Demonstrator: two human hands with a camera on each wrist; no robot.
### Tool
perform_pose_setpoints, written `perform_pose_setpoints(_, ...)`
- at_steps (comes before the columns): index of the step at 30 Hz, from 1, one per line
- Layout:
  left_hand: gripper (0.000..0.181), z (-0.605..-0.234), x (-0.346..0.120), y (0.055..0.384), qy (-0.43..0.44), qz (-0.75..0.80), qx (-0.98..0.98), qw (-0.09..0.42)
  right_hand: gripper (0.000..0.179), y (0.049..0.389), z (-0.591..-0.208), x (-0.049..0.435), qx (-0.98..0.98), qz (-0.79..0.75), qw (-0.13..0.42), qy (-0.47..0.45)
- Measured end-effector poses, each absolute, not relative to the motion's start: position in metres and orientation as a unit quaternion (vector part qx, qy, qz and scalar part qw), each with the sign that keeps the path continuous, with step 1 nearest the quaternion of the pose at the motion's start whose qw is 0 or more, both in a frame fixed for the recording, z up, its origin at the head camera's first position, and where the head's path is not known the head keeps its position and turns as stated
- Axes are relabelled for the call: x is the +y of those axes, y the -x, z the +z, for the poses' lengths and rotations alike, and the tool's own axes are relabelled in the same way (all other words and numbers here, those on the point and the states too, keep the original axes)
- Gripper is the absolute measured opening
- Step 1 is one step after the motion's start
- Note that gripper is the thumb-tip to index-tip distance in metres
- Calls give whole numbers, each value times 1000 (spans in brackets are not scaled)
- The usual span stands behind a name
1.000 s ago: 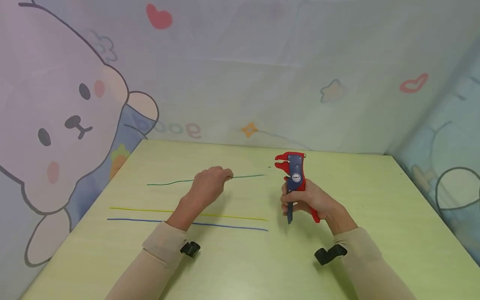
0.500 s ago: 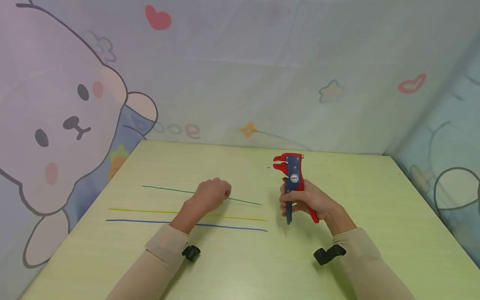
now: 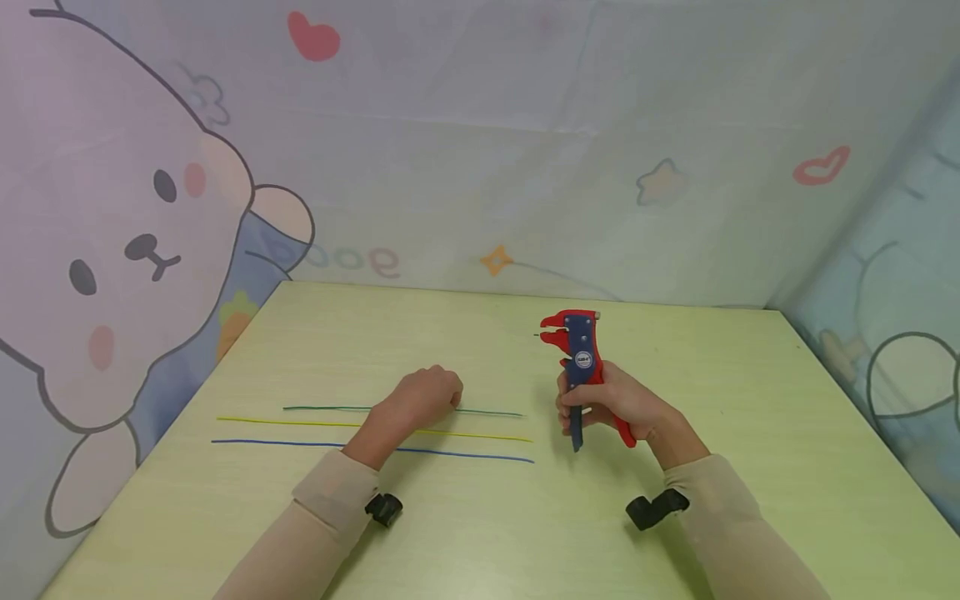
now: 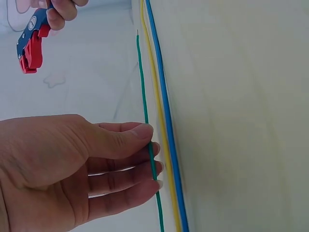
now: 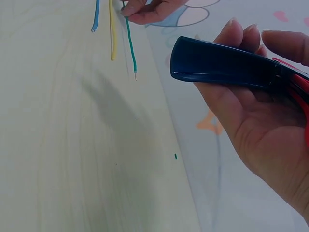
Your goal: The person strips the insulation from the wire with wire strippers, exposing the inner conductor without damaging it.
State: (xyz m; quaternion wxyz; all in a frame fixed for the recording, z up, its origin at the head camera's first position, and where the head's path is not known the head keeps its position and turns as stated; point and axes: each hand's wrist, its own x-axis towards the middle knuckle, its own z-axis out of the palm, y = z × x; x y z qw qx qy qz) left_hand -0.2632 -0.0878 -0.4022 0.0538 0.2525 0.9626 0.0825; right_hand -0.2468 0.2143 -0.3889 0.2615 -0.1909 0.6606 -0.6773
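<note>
My left hand [image 3: 420, 398] pinches a green wire [image 4: 143, 82] between thumb and fingers, close over the table. In the right wrist view, a bare metal strand [image 5: 135, 76] shows at the wire's right end. Nearer me, a yellow wire [image 3: 472, 434] and a blue wire [image 3: 465, 454] lie roughly parallel to it, both passing behind the left forearm. My right hand [image 3: 611, 400] grips a red and blue wire stripper [image 3: 581, 342] by its handles, held upright with its red jaws pointing left and parted.
A tiny green offcut [image 5: 175, 156] lies on the pale wooden table [image 3: 712, 375] near its back edge, just left of the stripper's jaws in the head view. Behind the table hangs a printed cloth [image 3: 450, 150].
The left hand has brought the green wire toward me, from farther back on the table to beside the yellow wire. The right hand with the wire stripper has barely shifted.
</note>
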Motion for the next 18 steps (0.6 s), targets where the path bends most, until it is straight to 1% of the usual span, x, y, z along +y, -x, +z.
perform_pose_setpoints(4, 22, -404, -88, 264, -251, 95, 962, 56, 10, 247, -389, 214, 662, -676, 264, 187)
perform_pose_setpoints(11, 13, -407, -88, 264, -253, 98, 961, 47, 11, 246, -390, 213, 665, -675, 265, 179)
perform_pose_setpoints(18, 15, -408, -87, 264, -258, 103, 960, 38, 11, 246, -391, 214, 667, -673, 263, 178)
